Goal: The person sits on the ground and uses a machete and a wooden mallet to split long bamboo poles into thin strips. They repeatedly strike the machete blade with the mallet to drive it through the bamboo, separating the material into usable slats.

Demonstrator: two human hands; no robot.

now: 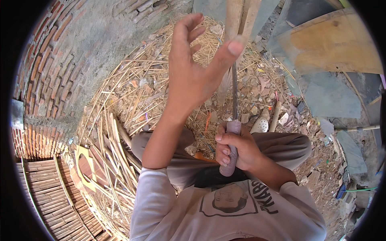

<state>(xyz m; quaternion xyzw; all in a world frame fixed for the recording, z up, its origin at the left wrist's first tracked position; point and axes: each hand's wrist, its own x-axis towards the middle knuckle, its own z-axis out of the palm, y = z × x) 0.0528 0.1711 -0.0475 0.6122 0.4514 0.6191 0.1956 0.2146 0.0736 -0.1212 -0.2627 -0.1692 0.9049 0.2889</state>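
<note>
My right hand [237, 150] is wrapped round the thick purplish-grey handle [233, 130] of a knife. Its narrow dark blade [235, 96] points away from me, edge-on in this view. At the top a length of split bamboo [241, 20] comes in, with a dark gap running along it. Raised in front of that, my left hand [195, 72] holds nothing; its fingers are curved and spread apart. The left thumb overlaps the bamboo in view, but I cannot tell whether it touches. A blurred pale strip [224, 90] hangs beside the blade.
Shavings and rubble cover the ground [148, 88] between my bent legs. Long bamboo strips [116, 156] lie at my left, near a slatted bamboo panel [52, 197]. A brick wall [52, 68] rises at far left. Grey sheets [329, 94] and a tan board [333, 40] stand at right.
</note>
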